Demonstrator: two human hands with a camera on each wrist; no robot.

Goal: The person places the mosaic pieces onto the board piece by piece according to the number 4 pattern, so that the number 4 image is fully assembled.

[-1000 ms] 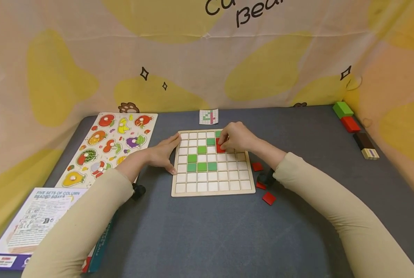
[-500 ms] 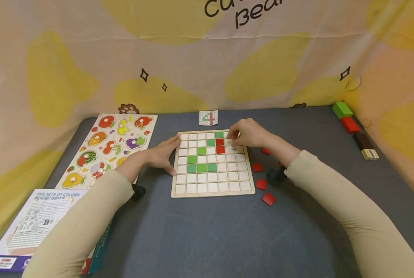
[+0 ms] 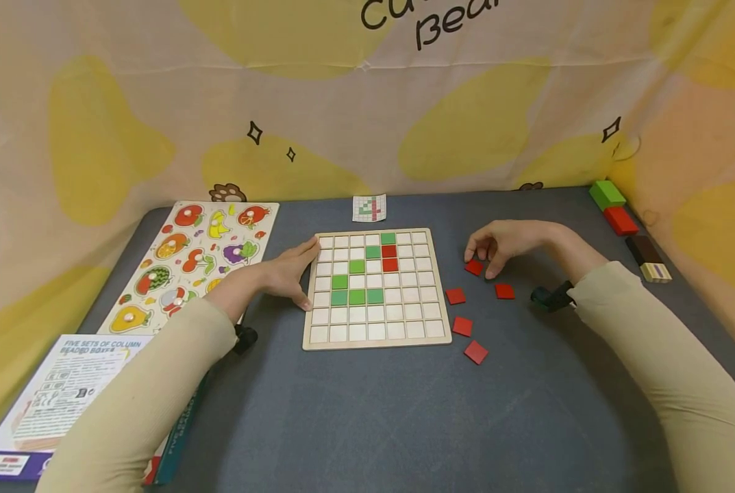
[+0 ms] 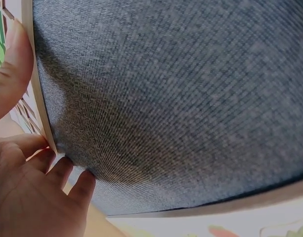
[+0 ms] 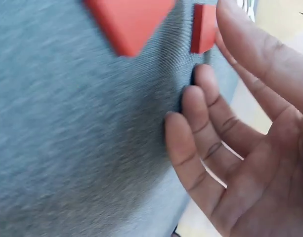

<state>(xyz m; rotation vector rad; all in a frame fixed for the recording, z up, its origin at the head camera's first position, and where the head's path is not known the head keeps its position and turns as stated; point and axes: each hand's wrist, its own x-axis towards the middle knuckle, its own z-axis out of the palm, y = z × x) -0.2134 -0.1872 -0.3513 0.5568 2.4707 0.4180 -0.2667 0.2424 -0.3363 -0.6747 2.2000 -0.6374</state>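
A wooden grid board [image 3: 376, 331] lies on the table, with several green tiles [image 3: 357, 296] and two red tiles [image 3: 389, 264] in its cells. My left hand [image 3: 283, 277] rests at the board's left side. In the left wrist view its thumb [image 4: 15, 64] lies over the frame, while the spread fingers meet the edge near a corner. Right of the board, my right hand [image 3: 507, 243] reaches down to a loose red tile [image 3: 473, 267]. In the right wrist view the thumb stands apart from that tile [image 5: 204, 28]; the index fingertip is partly hidden.
More red tiles [image 3: 475, 352] lie loose right of the board. A small pattern card [image 3: 369, 208] is behind it. At left are a fruit puzzle board [image 3: 203, 233] and a printed box [image 3: 65, 390]. Green [image 3: 607, 194] and red blocks [image 3: 620, 220] line the far right.
My right hand has left a red tile in the board and moved right and down to the loose tiles. The left hand has stayed at the board's edge.
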